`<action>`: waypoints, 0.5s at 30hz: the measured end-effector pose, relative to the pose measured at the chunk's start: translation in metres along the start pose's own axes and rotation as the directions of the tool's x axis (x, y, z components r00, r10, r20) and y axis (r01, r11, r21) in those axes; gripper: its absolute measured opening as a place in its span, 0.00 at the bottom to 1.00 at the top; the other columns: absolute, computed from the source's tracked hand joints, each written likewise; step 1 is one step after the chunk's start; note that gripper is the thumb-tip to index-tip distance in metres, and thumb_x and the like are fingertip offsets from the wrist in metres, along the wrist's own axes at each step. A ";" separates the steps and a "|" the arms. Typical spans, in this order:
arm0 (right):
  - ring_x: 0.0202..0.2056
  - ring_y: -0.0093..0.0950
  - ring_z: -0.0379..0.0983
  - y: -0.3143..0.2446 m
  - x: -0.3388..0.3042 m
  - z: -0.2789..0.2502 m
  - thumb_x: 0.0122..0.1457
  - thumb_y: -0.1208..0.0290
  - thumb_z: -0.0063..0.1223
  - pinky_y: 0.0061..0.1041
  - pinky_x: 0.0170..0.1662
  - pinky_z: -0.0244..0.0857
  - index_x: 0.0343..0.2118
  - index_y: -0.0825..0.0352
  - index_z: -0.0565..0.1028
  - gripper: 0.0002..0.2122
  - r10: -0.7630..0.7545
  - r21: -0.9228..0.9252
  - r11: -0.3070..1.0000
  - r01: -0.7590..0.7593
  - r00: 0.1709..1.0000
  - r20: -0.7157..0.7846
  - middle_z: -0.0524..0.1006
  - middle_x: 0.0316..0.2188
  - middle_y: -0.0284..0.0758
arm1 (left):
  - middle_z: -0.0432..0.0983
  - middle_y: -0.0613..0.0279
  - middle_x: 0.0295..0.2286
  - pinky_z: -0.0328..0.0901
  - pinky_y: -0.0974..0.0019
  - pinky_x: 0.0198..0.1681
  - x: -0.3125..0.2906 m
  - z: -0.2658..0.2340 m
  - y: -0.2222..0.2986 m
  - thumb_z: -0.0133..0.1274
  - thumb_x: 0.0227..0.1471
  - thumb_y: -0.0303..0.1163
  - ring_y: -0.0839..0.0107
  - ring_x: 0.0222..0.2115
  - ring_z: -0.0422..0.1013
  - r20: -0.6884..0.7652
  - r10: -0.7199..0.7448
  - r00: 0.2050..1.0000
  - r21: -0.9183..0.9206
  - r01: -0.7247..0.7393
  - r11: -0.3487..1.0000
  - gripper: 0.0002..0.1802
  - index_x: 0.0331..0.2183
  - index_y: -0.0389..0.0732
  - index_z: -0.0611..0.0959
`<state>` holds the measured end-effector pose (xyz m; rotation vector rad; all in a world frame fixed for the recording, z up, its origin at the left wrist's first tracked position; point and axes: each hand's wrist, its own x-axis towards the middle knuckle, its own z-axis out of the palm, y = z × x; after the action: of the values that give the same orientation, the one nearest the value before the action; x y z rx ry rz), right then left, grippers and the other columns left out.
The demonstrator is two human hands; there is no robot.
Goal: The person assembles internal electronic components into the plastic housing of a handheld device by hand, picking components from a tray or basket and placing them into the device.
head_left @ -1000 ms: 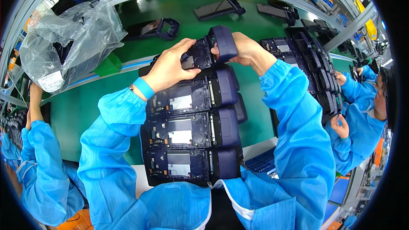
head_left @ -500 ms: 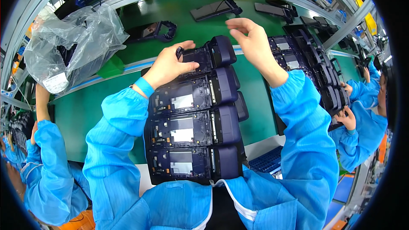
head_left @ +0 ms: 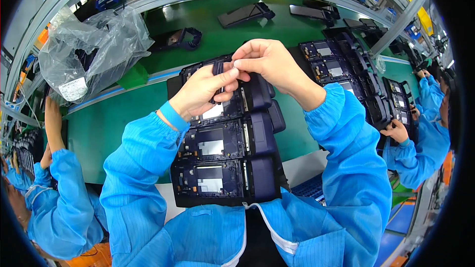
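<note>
Both of my hands meet above a column of dark handheld-device housings (head_left: 210, 146), which lie open with their circuit boards and pale rectangular plates showing. My left hand (head_left: 200, 91) is closed round a slim dark tool (head_left: 217, 69) that sticks up between the fingers; its kind cannot be made out. My right hand (head_left: 269, 64) is pinched, thumb against fingers, right at the left fingertips. Whatever the pinch holds is too small to name. The housings at the far end of the column are partly hidden under my hands.
A clear plastic bag (head_left: 99, 54) fills the left back. On the green belt (head_left: 208, 39) lie several handheld devices (head_left: 245, 15). A second column of housings (head_left: 336, 71) stands to the right. Co-workers' arms (head_left: 67, 188) reach in on the left and right.
My right hand has come left and its fingers have closed into a pinch beside my left hand. The left hand has moved nearer and right, and the dark tool shows more fully.
</note>
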<state>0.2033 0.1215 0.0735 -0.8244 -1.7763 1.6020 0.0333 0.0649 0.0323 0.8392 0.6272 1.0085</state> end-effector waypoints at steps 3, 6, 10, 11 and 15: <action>0.27 0.21 0.72 0.008 -0.003 -0.013 0.48 0.79 0.55 0.19 0.34 0.66 0.31 0.72 0.74 0.07 0.004 0.067 0.998 0.002 0.995 -0.096 0.76 0.27 0.36 | 0.71 0.61 0.29 0.52 0.82 0.16 -0.001 0.006 -0.001 0.48 0.53 0.31 0.82 0.22 0.61 -0.115 0.014 0.993 -0.051 -0.020 0.998 0.13 0.38 0.33 0.73; 0.30 0.23 0.72 0.008 -0.007 -0.014 0.49 0.79 0.55 0.20 0.36 0.67 0.33 0.72 0.74 0.07 0.011 0.057 0.998 -0.002 0.987 -0.160 0.76 0.29 0.37 | 0.72 0.60 0.29 0.52 0.82 0.15 -0.007 0.010 -0.003 0.50 0.52 0.31 0.82 0.21 0.62 -0.232 0.021 0.972 0.033 -0.014 0.999 0.14 0.39 0.33 0.74; 0.30 0.24 0.72 0.007 -0.012 -0.016 0.50 0.78 0.54 0.21 0.36 0.67 0.33 0.72 0.73 0.07 0.029 0.097 0.995 -0.009 0.978 -0.207 0.76 0.30 0.37 | 0.72 0.63 0.25 0.48 0.83 0.14 -0.011 0.020 -0.003 0.53 0.50 0.34 0.85 0.16 0.56 -0.311 0.065 0.948 0.279 0.025 0.960 0.16 0.38 0.34 0.74; 0.30 0.24 0.72 0.008 -0.013 -0.016 0.50 0.78 0.54 0.21 0.36 0.67 0.33 0.72 0.73 0.08 0.031 0.102 0.995 -0.009 0.977 -0.211 0.76 0.30 0.38 | 0.72 0.63 0.25 0.47 0.83 0.13 -0.012 0.019 -0.003 0.52 0.50 0.33 0.86 0.15 0.55 -0.294 0.053 0.954 0.282 0.033 0.959 0.15 0.38 0.34 0.74; 0.29 0.22 0.72 0.008 -0.019 -0.015 0.50 0.77 0.53 0.19 0.32 0.66 0.32 0.73 0.74 0.07 0.035 0.154 0.988 0.001 0.973 -0.230 0.75 0.27 0.35 | 0.72 0.65 0.24 0.46 0.82 0.13 -0.013 0.020 -0.003 0.53 0.50 0.33 0.88 0.13 0.52 -0.302 0.055 0.952 0.293 0.038 0.955 0.14 0.37 0.34 0.76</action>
<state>0.2276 0.1166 0.0667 -0.9150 -1.4676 1.5612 0.0451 0.0465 0.0418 0.9540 1.0631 1.0783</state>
